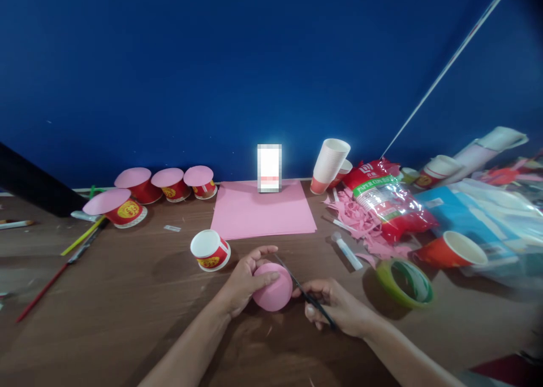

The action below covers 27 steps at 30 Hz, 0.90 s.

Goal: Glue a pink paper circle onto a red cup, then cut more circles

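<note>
A round piece of pink paper is pinched in my left hand, the thumb lying on top of it. My right hand is closed on dark scissors, whose blades point up and left along the paper's right edge. Whether the blades touch the paper cannot be made out. Left of my left hand stands a red and white paper cup with its open white end up. Behind my hands lie flat pink paper sheets.
Several cups topped with pink discs stand at the back left. At the right are stacked white cups, a red plastic bag, pink scraps, green tape, a glue stick and an orange cup.
</note>
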### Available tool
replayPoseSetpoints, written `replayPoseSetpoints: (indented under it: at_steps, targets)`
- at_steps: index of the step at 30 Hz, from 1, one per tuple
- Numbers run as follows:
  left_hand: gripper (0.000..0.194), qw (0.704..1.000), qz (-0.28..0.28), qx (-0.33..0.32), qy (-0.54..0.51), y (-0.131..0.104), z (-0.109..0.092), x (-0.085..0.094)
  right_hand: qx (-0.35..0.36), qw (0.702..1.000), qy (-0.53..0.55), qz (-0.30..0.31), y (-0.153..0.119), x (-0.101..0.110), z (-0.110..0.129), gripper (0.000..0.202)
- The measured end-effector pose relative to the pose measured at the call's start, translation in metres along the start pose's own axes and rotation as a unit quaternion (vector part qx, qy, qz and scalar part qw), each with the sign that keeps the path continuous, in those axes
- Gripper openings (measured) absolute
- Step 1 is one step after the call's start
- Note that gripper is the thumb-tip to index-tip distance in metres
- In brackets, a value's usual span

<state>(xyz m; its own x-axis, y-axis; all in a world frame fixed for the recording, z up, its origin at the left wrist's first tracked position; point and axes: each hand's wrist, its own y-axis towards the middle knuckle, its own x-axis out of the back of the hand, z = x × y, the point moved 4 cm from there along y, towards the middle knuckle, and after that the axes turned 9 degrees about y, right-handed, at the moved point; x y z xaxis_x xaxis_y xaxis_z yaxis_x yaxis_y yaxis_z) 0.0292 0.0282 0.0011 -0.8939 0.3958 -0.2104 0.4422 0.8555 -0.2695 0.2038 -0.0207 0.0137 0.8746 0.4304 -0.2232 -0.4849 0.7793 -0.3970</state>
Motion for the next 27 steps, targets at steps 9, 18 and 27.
replayPoseSetpoints:
  at_steps: [9, 18, 27]
  targets:
    - [0.059, 1.000, 0.005, 0.000, 0.001, 0.0008, -0.0006, -0.0002, -0.010, 1.000, 0.012, -0.007, 0.0008, 0.0020, -0.0058, 0.035]
    - [0.058, 1.000, 0.006, 0.002, -0.010, 0.0016, -0.0005, -0.0003, -0.017, 1.000, 0.004, -0.016, 0.0004, 0.0022, -0.0048, 0.032]
    - [0.058, 0.999, 0.000, 0.012, -0.038, 0.0002, -0.0007, 0.0005, 0.025, 0.996, 0.039, -0.080, 0.0046, 0.0032, -0.0050, 0.032]
